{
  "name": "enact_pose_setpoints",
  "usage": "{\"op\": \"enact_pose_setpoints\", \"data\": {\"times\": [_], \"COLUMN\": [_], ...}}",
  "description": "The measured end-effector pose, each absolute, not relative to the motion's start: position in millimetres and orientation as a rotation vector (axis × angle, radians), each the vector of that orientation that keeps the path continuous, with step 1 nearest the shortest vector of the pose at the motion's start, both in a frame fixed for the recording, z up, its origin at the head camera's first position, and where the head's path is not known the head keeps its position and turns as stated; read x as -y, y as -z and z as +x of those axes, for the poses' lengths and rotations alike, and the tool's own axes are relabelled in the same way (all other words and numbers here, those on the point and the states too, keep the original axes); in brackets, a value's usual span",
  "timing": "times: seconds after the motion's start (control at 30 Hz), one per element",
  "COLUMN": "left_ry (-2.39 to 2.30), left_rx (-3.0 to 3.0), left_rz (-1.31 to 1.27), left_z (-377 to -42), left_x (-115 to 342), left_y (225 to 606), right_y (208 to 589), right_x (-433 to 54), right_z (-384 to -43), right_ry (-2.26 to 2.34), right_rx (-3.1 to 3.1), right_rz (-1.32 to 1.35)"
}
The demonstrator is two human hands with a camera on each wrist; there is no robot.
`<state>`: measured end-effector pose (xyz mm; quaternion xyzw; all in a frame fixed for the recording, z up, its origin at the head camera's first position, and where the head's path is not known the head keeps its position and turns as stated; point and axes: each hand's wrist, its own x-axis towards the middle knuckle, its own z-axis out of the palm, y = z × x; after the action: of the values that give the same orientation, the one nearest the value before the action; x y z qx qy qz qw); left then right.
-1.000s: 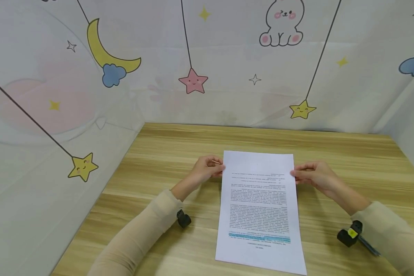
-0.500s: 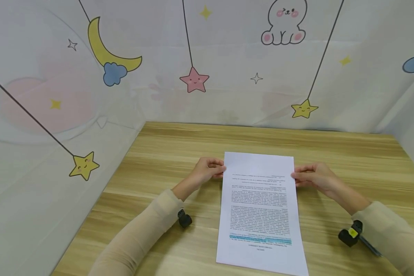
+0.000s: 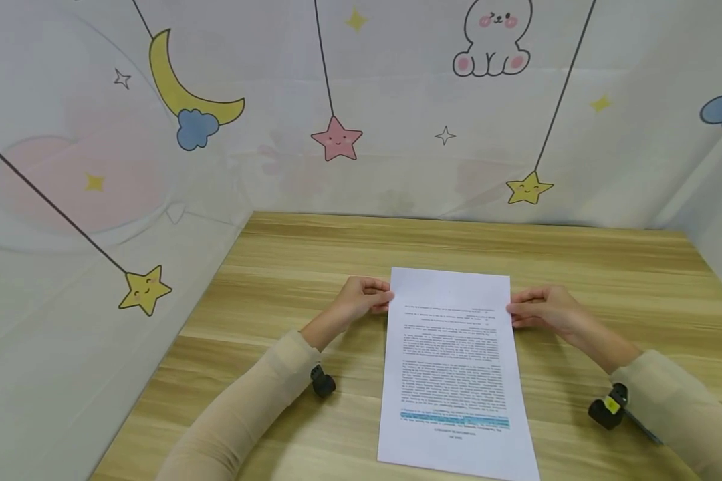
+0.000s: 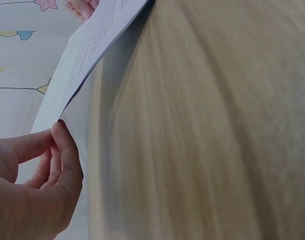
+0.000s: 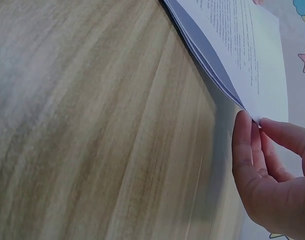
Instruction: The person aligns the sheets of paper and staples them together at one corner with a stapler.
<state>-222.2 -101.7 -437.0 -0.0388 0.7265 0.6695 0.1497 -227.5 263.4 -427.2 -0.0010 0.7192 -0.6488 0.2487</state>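
A stack of printed paper sheets [image 3: 451, 374] is held by its two long sides near the far end, its text upside down from my side and one band highlighted blue. My left hand [image 3: 364, 297] pinches the left edge between thumb and fingers. On the opposite edge, my right hand [image 3: 544, 310] pinches the sheets the same way. In the right wrist view, several layers of the paper stack [image 5: 212, 55] separate slightly along the edge. The left wrist view has the paper [image 4: 92, 55] bowed and raised off the table at my left hand [image 4: 47, 180].
The wood-grain table [image 3: 277, 267] spreads beneath both arms. Behind it hangs a white cloth backdrop [image 3: 397, 80] printed with stars, a moon and a bear; more cloth runs along the left and right sides. A small black camera [image 3: 323, 382] sits at the left wrist, another camera [image 3: 608, 407] at the right.
The paper's far edge has shifted slightly toward me, with both hands keeping their pinch. The rest differs only by a small shift of the head view.
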Motion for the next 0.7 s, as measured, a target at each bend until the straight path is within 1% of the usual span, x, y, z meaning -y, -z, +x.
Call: {"op": "enact_pose_setpoints", "data": {"times": [0.33, 0.7], "left_ry": [-1.931, -1.92], "left_rx": [-2.078, -2.064], "left_rz": [-0.135, -0.143], "left_z": [-222.4, -223.8], "left_x": [102.5, 100.5], "left_y": [441.1, 440.6], "right_y": [428.6, 420.0], "right_x": [-273.9, -304.5], "right_z": [-224.2, -213.0], "right_ry": [1.787, 1.667], "right_rx": [-2.003, -2.215], "right_rz": [-0.043, -0.11]}}
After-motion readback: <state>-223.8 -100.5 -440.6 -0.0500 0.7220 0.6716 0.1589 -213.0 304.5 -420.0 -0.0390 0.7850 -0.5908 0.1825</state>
